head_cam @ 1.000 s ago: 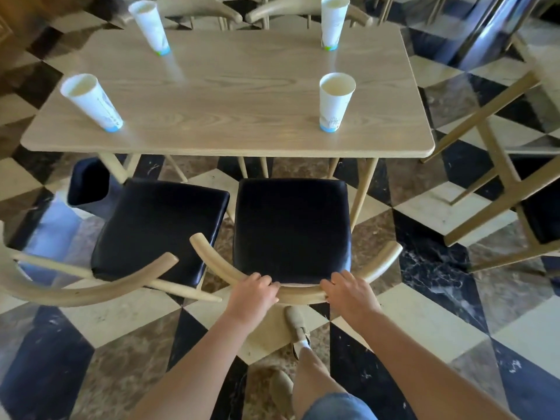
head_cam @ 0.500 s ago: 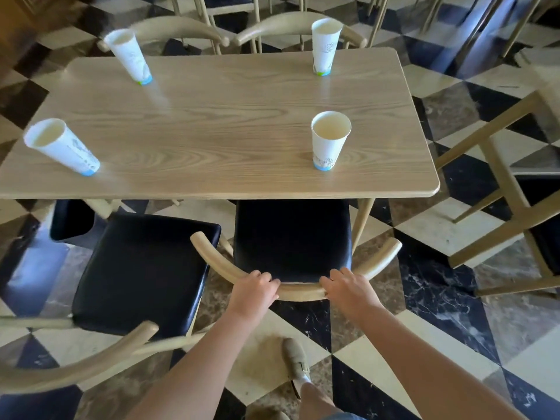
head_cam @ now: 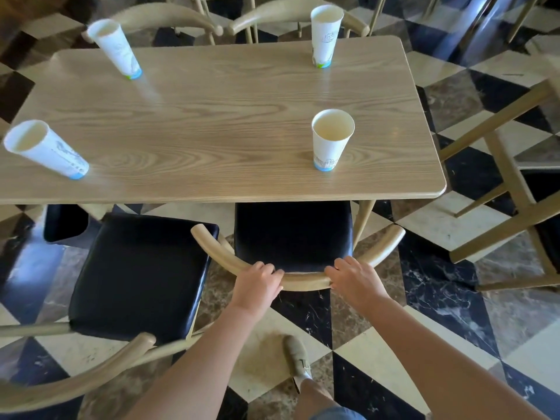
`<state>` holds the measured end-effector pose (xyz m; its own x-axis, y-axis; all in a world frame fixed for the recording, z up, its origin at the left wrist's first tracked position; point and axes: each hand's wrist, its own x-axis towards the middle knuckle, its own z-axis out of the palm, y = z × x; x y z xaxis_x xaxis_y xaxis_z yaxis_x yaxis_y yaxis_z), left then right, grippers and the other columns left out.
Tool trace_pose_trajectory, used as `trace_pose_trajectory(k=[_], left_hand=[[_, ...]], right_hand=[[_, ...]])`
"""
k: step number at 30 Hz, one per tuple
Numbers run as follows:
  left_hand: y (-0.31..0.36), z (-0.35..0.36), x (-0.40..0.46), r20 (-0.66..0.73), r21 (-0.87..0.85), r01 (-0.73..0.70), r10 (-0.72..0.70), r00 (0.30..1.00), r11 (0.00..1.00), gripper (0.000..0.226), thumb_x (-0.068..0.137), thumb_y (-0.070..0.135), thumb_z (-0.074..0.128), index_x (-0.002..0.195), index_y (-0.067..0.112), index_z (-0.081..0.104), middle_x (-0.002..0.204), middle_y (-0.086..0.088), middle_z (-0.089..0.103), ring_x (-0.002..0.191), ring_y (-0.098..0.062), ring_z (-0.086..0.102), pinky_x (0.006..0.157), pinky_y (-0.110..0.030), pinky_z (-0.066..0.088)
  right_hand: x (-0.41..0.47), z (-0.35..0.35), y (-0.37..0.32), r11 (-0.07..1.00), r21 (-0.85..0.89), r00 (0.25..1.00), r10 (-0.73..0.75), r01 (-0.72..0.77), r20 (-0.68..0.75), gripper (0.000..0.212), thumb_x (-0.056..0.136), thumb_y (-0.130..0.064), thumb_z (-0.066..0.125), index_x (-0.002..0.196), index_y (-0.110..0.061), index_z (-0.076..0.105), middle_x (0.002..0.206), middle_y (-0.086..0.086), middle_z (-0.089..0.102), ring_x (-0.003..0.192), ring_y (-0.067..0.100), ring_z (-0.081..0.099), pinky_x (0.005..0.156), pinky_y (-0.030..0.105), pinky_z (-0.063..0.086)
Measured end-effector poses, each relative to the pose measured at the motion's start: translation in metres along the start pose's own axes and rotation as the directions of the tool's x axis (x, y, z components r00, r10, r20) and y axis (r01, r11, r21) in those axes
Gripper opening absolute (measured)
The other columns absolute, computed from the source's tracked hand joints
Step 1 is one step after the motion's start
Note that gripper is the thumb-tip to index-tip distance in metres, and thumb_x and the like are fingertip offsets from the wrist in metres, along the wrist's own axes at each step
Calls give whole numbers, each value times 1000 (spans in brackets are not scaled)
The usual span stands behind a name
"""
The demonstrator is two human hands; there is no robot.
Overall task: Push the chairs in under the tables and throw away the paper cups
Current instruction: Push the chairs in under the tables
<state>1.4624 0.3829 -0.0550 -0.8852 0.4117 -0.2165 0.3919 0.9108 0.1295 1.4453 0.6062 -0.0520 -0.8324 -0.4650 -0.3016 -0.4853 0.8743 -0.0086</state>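
Left hand (head_cam: 257, 284) and right hand (head_cam: 354, 278) both curled tight over the curved backrest (head_cam: 306, 281) of the chair (head_cam: 292, 234) – its black seat partly under the table (head_cam: 218, 128); four paper cups (head_cam: 331, 140) upright on the table – second chair (head_cam: 139, 277) beside it, pulled out

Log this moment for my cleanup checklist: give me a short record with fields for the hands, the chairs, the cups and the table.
left hand: grip on the backrest of the right chair
right hand: grip on the same backrest
right chair: seat partly under the table
left chair: pulled out, untouched
cups: four, upright on the table; nearest
far side: two more chair backs visible
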Motion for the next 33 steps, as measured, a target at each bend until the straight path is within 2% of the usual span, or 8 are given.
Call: trace_pose_trajectory(k=[3, 5, 8, 11, 16, 21, 24, 33], left_hand=[[4, -11, -3, 28, -6, 13, -13, 1000, 1000, 42, 80, 27, 71, 117, 12, 59, 93, -5, 67, 86, -22, 60, 70, -35, 55], [1, -20, -13, -4, -32, 13, -13, 1000, 999, 51, 88, 27, 60, 133, 10, 43, 113, -8, 61, 103, -24, 55, 85, -37, 50], [-9, -42, -40, -135, -91, 12, -24, 991, 996, 44, 86, 25, 61, 125, 8, 51, 108, -10, 64, 98, -26, 59, 82, -38, 52], [-27, -61, -87, -237, -138, 39, -71, 969, 990, 18, 84, 23, 63, 95, 9, 65, 83, -5, 68, 74, -22, 64, 64, -31, 51], [-69, -67, -193, -300, -82, 107, -127, 946, 991, 15, 77, 24, 69, 83, 10, 66, 69, -4, 63, 59, -19, 60, 51, -29, 47], [-119, -58, -295, -301, 4, 201, -190, 934, 980, 25, 89, 34, 49, 103, 15, 60, 91, -1, 63, 79, -16, 57, 67, -28, 44], [-143, -58, -343, -316, -69, 275, -282, 906, 959, 29, 88, 33, 55, 110, 15, 59, 96, -1, 64, 85, -16, 58, 74, -30, 45], [-220, -34, -403, -307, -86, 352, -361, 880, 932, 36, 84, 25, 64, 116, 10, 59, 110, -6, 62, 106, -22, 55, 96, -39, 41]], right_hand=[[-4, -10, -13, 993, 70, 994, 93, -96, 49, 26, 68, -12, 79, 85, -12, 59, 77, 5, 61, 71, 24, 58, 59, 34, 52], [-9, -21, -27, 987, 69, 989, 142, -144, 38, 21, 82, -13, 63, 101, -12, 54, 93, 6, 59, 86, 25, 56, 73, 35, 49], [-14, -40, -60, 983, 110, 989, 148, -145, -19, 22, 89, -20, 55, 110, -14, 53, 102, 5, 58, 94, 25, 55, 81, 36, 48], [-13, -64, -110, 986, 135, 988, 116, -102, -98, 23, 90, -23, 53, 112, -16, 56, 106, 4, 59, 96, 24, 55, 84, 35, 47], [-17, -90, -223, 990, 137, 984, 41, -17, -173, 24, 89, -29, 55, 109, -18, 59, 109, 5, 61, 103, 26, 54, 88, 38, 46], [-32, -94, -336, 990, 117, 974, -48, 75, -220, 24, 90, -31, 55, 111, -19, 57, 113, 5, 61, 106, 24, 54, 91, 37, 44], [-36, -94, -387, 985, 106, 972, -110, 134, -208, 30, 91, -33, 54, 118, -20, 54, 116, 4, 58, 110, 24, 52, 95, 37, 42], [-2, -77, -475, 974, 98, 967, -183, 202, -175, 35, 90, -31, 53, 123, -19, 50, 122, 5, 55, 112, 24, 50, 98, 38, 41]])
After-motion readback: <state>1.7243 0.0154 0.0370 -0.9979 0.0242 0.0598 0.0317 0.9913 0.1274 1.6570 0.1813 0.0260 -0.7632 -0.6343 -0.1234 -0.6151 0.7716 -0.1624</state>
